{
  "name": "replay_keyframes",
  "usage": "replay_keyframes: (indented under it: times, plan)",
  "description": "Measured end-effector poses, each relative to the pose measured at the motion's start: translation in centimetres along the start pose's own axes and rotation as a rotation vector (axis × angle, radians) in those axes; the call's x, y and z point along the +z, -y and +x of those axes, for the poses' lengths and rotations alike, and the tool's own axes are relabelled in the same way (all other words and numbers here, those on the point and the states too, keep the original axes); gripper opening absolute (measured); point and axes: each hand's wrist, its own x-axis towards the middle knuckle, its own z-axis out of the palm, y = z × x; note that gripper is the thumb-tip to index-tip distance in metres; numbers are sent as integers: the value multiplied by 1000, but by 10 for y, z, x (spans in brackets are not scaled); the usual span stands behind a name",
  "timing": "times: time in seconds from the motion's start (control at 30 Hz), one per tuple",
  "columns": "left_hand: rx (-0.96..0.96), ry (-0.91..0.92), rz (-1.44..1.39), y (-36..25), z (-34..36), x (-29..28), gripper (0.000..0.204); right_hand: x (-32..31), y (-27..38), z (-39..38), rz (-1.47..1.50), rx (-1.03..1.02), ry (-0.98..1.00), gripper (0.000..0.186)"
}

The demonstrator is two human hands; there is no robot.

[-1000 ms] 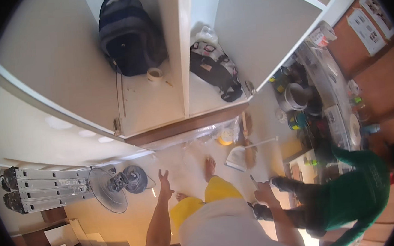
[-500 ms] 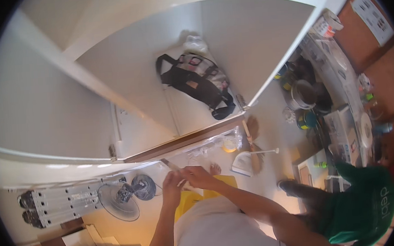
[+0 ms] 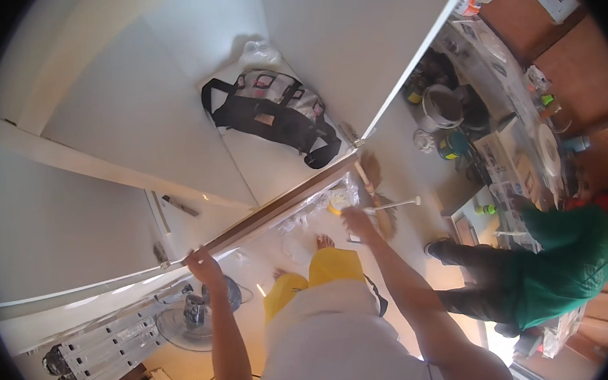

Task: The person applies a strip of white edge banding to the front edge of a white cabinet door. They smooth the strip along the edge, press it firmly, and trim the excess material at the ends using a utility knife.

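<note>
Standing close before the open cabinet [image 3: 350, 50], a person in a white top [image 3: 323, 338] and yellow shorts [image 3: 335, 267] works from the floor side, as observed from my position in the room. The left hand [image 3: 204, 266] is at the left end of the cabinet's brown base strip [image 3: 283, 197], fingers bent at the edge; whether they grip it or merely rest there, I cannot tell. The right hand [image 3: 356, 221] is away from the cabinet, over the floor, with fingers loosely bent; its palm side is hidden, so I cannot tell whether it holds anything. The cabinet's interior is pale. Its right compartment contains a black and patterned bag [image 3: 273, 117], lying tilted, with clear plastic [image 3: 259, 53] just behind it. In the left compartment, a narrow dark tool [image 3: 179, 205] lies near the front. Beside the right hand are a broom [image 3: 369, 181] and a white handle [image 3: 401, 203], both low by the floor. A fan [image 3: 194, 314] and a ladder [image 3: 110, 357] are noted left of the left forearm. To the right, well apart from the cabinet, a co-worker in a green shirt [image 3: 567, 269] bends toward a cluttered worktop [image 3: 498, 67]
</note>
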Motion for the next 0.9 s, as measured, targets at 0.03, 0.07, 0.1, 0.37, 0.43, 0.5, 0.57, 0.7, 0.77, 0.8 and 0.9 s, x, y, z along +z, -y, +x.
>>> replay_keyframes:
  times: [0.03,0.07,0.1,0.37,0.43,0.5,0.57,0.7,0.77,0.8,0.9]
  plan:
    - [-450,83,-217,4,-15,-9,40,-2,-2,13,26,-227,-143,25]
    - [-893,149,-439,10,-21,-21,41,-1,2,28,60,-452,-283,26]
    - [-904,48,-406,44,-10,-47,44,12,20,42,51,-182,-292,32]
    - [-828,43,-535,152,33,-35,62,4,54,154,284,-202,-296,77]
    - [-796,75,-558,152,20,-14,68,2,39,158,27,-294,-387,77]
    - [-673,-4,-521,153,16,9,73,10,41,163,-50,-403,-476,69]
    - [-587,-146,-358,160,16,12,82,42,50,151,-87,-498,-499,59]
    - [-653,-165,-480,122,-2,16,78,31,54,131,-269,-572,-573,54]
    - [-646,-172,-548,123,4,18,76,27,53,134,-334,-616,-637,52]
    - [-646,-175,-582,121,3,22,75,17,53,135,-370,-580,-633,52]
    - [-705,-205,-598,125,2,15,74,27,51,127,-398,-513,-614,49]
